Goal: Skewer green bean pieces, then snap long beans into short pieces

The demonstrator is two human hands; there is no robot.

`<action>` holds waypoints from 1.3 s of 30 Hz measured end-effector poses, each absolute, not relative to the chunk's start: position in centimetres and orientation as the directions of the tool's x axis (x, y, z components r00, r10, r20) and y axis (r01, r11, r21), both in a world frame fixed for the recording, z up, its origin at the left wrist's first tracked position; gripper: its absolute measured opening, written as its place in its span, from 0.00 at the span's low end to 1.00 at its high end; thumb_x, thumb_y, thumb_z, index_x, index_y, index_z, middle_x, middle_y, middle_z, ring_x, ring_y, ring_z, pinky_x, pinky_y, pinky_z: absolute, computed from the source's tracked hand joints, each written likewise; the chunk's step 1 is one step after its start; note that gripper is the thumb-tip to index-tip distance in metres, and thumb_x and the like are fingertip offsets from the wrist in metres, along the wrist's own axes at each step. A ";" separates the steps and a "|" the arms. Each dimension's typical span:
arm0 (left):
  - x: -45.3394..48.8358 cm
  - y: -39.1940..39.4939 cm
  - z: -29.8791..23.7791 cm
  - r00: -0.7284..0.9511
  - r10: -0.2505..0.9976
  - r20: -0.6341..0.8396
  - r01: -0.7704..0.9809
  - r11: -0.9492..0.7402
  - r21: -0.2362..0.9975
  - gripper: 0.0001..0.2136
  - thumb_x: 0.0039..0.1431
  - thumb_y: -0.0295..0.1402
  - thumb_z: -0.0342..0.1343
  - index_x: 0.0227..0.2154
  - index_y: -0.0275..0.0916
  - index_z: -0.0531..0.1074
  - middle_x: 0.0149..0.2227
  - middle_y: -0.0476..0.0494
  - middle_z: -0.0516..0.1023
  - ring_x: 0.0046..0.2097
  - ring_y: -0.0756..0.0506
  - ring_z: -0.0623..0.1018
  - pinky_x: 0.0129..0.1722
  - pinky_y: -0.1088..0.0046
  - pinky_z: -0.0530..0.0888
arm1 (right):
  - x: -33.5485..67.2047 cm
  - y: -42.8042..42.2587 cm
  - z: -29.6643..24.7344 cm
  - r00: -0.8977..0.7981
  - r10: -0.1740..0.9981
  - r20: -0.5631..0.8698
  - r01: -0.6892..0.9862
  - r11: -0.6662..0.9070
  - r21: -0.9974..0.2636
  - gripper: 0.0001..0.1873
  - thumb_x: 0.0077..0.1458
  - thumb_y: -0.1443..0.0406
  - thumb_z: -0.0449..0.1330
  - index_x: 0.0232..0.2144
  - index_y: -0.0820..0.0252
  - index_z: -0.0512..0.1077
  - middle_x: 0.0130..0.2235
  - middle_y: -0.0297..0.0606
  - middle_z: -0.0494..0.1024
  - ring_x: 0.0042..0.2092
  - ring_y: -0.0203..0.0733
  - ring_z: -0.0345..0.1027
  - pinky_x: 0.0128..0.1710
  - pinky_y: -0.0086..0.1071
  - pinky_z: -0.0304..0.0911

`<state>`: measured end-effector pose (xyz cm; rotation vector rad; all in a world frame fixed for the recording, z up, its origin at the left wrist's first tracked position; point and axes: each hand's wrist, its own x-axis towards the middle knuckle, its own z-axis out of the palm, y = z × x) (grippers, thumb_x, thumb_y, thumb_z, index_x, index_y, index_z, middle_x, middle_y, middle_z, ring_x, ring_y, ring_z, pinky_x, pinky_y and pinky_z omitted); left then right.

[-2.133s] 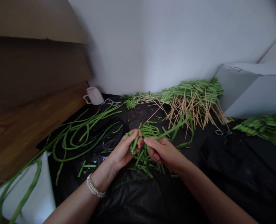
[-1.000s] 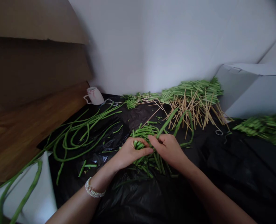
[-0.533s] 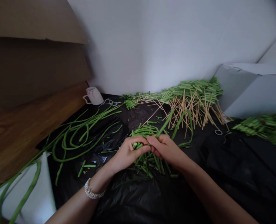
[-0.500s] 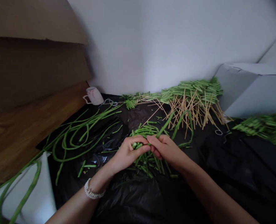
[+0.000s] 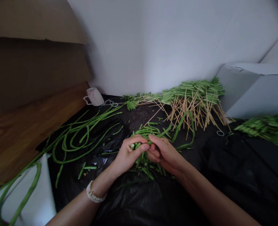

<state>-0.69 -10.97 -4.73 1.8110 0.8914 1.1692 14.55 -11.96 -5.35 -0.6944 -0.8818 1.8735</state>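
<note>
My left hand [image 5: 129,152] is closed around a few short pieces of green long bean [image 5: 136,145], their cut ends showing between thumb and fingers. Close against it, my right hand [image 5: 163,150] pinches a long bean [image 5: 165,131] whose length sticks out up and to the right. The fingertips of both hands almost meet, and partly hide the bean between them. Below the hands lies a pile of cut bean pieces [image 5: 147,169] on black plastic sheeting [image 5: 139,201].
Whole long beans [image 5: 68,142] curl at the left. Behind, cut beans on wooden skewers [image 5: 195,91] lean by the wall, with more bundled beans [image 5: 268,128] at right. A white mug [image 5: 94,96], a cardboard box [image 5: 40,62] and a white box [image 5: 247,88] border the sheet.
My right hand has turned slightly and its fingers have shifted along the long bean. The bean's free end has dropped lower. My left hand stays in nearly the same place.
</note>
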 end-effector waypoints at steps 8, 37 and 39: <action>-0.7 -11.1 -4.4 0.336 0.905 0.260 0.092 -0.306 0.948 0.12 0.57 0.42 0.61 0.28 0.37 0.76 0.28 0.47 0.75 0.30 0.49 0.71 0.34 0.73 0.68 | 14.3 -12.2 -5.2 -0.381 0.922 -0.067 -0.483 -0.260 -0.836 0.29 0.57 0.51 0.57 0.11 0.58 0.60 0.11 0.24 0.54 0.15 0.28 0.47 0.18 0.27 0.42; -1.2 -10.1 -3.9 0.405 0.905 -0.127 -0.611 0.372 0.698 0.13 0.57 0.34 0.62 0.27 0.34 0.65 0.22 0.56 0.63 0.17 0.61 0.56 0.16 0.87 0.56 | 15.1 -13.2 -4.5 -0.190 0.936 0.296 0.156 0.326 -0.932 0.21 0.61 0.62 0.51 0.15 0.57 0.58 0.16 0.27 0.57 0.20 0.31 0.52 0.21 0.28 0.49; -1.5 -9.9 -3.8 0.421 0.897 -0.131 -0.601 0.385 0.700 0.12 0.59 0.35 0.60 0.27 0.34 0.65 0.22 0.56 0.62 0.17 0.60 0.56 0.16 0.87 0.55 | 15.5 -12.9 -4.4 -0.229 0.959 0.167 0.034 0.180 -0.983 0.21 0.60 0.61 0.52 0.15 0.57 0.61 0.15 0.27 0.58 0.18 0.31 0.52 0.19 0.28 0.48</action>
